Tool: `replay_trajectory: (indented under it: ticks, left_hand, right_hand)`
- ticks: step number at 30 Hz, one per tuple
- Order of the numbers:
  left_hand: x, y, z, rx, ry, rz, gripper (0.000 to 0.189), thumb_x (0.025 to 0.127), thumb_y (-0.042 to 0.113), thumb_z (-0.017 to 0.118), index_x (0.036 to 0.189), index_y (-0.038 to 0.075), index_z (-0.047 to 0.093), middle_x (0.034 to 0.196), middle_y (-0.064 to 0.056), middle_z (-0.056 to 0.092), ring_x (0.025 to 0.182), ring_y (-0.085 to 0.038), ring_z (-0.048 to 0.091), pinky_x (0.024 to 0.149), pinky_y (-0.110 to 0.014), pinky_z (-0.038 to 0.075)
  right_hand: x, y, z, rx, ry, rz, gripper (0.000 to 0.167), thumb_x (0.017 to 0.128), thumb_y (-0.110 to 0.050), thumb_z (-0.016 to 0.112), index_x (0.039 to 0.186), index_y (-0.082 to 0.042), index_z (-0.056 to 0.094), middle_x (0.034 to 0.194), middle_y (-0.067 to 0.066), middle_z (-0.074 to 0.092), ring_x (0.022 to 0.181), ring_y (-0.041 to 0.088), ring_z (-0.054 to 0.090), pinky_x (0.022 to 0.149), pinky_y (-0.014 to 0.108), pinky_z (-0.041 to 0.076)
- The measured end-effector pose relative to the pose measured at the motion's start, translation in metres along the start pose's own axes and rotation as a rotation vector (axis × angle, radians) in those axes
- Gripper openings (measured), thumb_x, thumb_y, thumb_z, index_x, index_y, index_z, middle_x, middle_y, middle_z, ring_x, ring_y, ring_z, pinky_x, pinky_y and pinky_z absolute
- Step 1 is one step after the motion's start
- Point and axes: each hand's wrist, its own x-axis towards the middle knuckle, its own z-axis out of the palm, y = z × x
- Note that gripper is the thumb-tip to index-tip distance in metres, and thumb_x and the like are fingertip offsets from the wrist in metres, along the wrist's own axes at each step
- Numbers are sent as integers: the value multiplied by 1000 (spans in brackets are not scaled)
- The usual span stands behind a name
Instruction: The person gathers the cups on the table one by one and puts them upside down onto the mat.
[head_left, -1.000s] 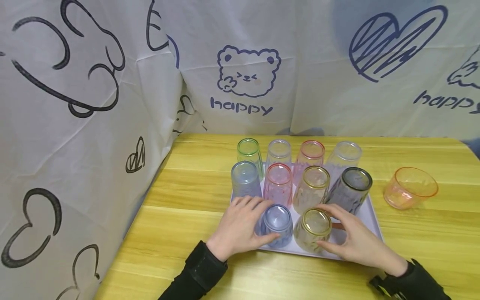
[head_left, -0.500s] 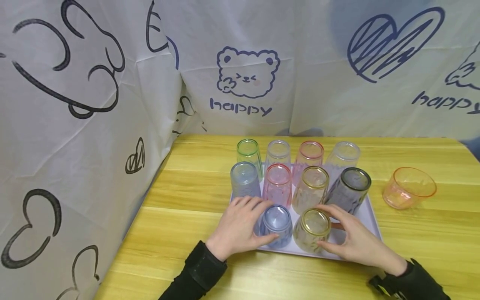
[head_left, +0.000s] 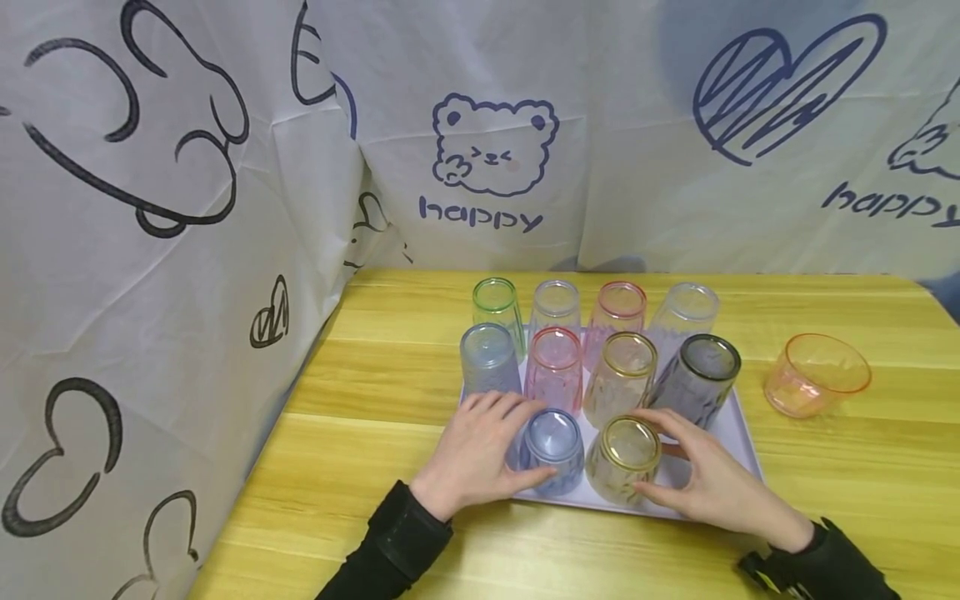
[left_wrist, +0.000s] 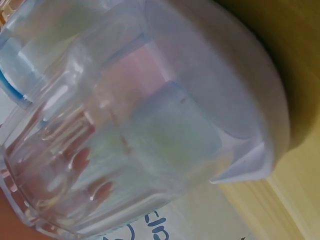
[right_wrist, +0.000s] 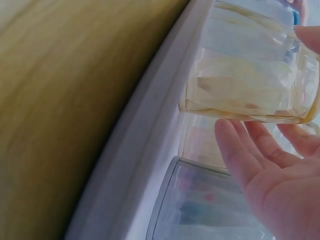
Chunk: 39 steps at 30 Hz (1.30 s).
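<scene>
In the head view, my left hand (head_left: pixel 483 454) grips a blue glass (head_left: pixel 553 437) at the front of a pale lilac tray (head_left: pixel 742 437). The glass stands upside down, with my thumb at its near side. My right hand (head_left: pixel 712 475) holds an amber glass (head_left: pixel 626 450) beside it, also bottom up; thumb in front, fingers behind. The right wrist view shows those fingers (right_wrist: pixel 235 145) along the wall of the amber glass (right_wrist: pixel 250 85). Up close in the left wrist view, a see-through glass (left_wrist: pixel 165 130) stands on the tray, with fingertips visible through it.
Behind stand more upturned glasses in two rows: blue (head_left: pixel 489 358), pink (head_left: pixel 555 371), amber (head_left: pixel 621 375) and dark grey (head_left: pixel 697 379), then green (head_left: pixel 497 300), clear and red-rimmed ones. An orange bowl (head_left: pixel 813 379) sits right of the tray on the wooden table (head_left: pixel 360 375). A patterned cloth (head_left: pixel 645 167) hangs behind.
</scene>
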Motion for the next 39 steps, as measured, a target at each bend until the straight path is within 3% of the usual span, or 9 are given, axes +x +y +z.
replay_trajectory:
  ticks: [8, 14, 16, 20, 23, 27, 32, 39]
  left_hand:
    - [0, 1, -8, -81, 8, -14, 73, 81, 64, 72, 139, 24, 56, 129, 3, 65, 120, -19, 60, 102, -38, 50]
    - [6, 5, -16, -96, 77, 30, 67, 84, 60, 70, 137, 21, 59, 128, 2, 65, 120, -19, 60, 101, -39, 51]
    - [8, 7, -20, -104, 104, 46, 64, 85, 59, 70, 136, 21, 60, 127, 2, 65, 119, -19, 60, 100, -39, 51]
    - [16, 13, -28, -109, 138, 70, 61, 87, 57, 69, 135, 21, 61, 128, 2, 66, 120, -19, 60, 103, -40, 50]
    - [23, 18, -34, -106, 144, 79, 60, 88, 56, 68, 137, 21, 60, 130, 2, 65, 122, -20, 60, 110, -41, 47]
    - [34, 26, -42, -96, 155, 102, 58, 89, 54, 69, 136, 21, 60, 130, 3, 65, 122, -20, 60, 112, -42, 46]
    - [50, 37, -49, -65, 177, 158, 53, 91, 51, 69, 133, 19, 62, 127, 2, 65, 122, -18, 60, 104, -38, 51]
    - [79, 58, -59, -29, 205, 249, 47, 95, 45, 65, 133, 18, 62, 127, 1, 65, 119, -18, 61, 104, -34, 50]
  right_hand:
    - [-4, -3, -5, 66, 56, 13, 75, 73, -10, 90, 138, -11, 54, 129, 5, 62, 120, -9, 53, 93, 16, 55]
    - [-11, -2, -14, 145, 70, 30, 69, 76, 2, 84, 137, -3, 54, 129, 1, 61, 119, -7, 55, 95, 13, 53]
    - [-14, -3, -18, 154, 71, 47, 67, 77, 4, 82, 138, -4, 54, 130, -6, 60, 118, -6, 56, 94, 13, 53]
    - [-17, -4, -26, 169, 93, 66, 64, 78, 8, 79, 137, -3, 55, 127, -6, 63, 116, -3, 59, 93, 12, 52]
    - [-19, -4, -33, 162, 114, 84, 62, 78, 10, 78, 135, -1, 55, 124, 5, 65, 115, 0, 61, 94, 12, 52]
    - [-22, -3, -44, 111, 143, 109, 61, 78, 12, 77, 133, -2, 56, 121, 8, 65, 114, -2, 61, 93, 10, 52]
    - [-23, -1, -58, 88, 202, 114, 58, 77, 18, 73, 131, 3, 57, 119, 3, 66, 114, -4, 61, 92, 9, 52]
    - [-22, 2, -80, 90, 321, 98, 55, 75, 27, 67, 127, 11, 57, 119, -9, 66, 111, -3, 64, 93, 9, 52]
